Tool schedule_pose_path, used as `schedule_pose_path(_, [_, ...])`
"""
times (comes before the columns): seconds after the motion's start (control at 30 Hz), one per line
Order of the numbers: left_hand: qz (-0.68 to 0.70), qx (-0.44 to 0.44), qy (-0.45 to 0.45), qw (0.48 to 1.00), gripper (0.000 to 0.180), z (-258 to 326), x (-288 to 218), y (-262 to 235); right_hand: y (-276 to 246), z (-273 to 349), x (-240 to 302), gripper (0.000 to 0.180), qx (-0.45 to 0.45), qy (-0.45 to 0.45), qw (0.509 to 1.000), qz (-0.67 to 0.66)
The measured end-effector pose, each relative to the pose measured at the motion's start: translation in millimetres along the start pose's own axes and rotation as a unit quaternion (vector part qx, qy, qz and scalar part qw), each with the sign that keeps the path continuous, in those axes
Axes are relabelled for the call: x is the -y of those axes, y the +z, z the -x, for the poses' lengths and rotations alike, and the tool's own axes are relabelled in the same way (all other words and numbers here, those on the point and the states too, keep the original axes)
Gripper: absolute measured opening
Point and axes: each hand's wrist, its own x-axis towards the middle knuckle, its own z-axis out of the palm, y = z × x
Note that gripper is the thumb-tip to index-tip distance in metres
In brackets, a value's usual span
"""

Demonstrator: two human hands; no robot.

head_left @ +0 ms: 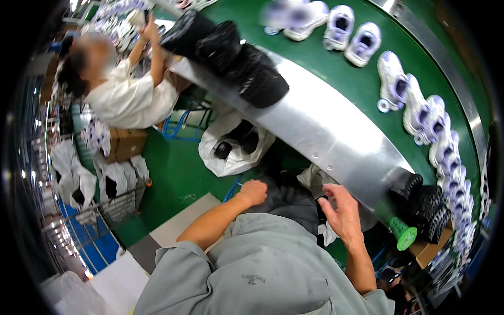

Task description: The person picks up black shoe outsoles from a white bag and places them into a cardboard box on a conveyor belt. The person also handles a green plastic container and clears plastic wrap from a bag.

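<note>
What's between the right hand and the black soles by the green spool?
Nothing visible. The right hand hangs open just left of the black soles and green spool; only the bare metal rail edge lies between. The left hand rests fisted on the lap.

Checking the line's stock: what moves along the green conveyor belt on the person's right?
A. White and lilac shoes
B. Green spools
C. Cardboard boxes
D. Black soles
A: a curving row of white and lilac shoes lies on the green belt; the black soles sit on the metal ledge instead.
</note>
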Motion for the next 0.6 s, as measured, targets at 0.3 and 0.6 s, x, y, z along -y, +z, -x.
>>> schedule_pose_path(0.3, [0.343, -0.086, -0.197, 0.914, 0.025, -19.4, 173.7, 126.2, 139.9, 6.5, -115.4, 0.041, 0.258, 0.105, 0.93, 0.241])
schedule_pose_path(0.6, [0.372, -0.176, -0.203, 0.888, 0.027, -80.4, 285.0, 173.4, 253.1, -2.5, -233.9, 0.08, 0.266, 0.279, 0.866, 0.318])
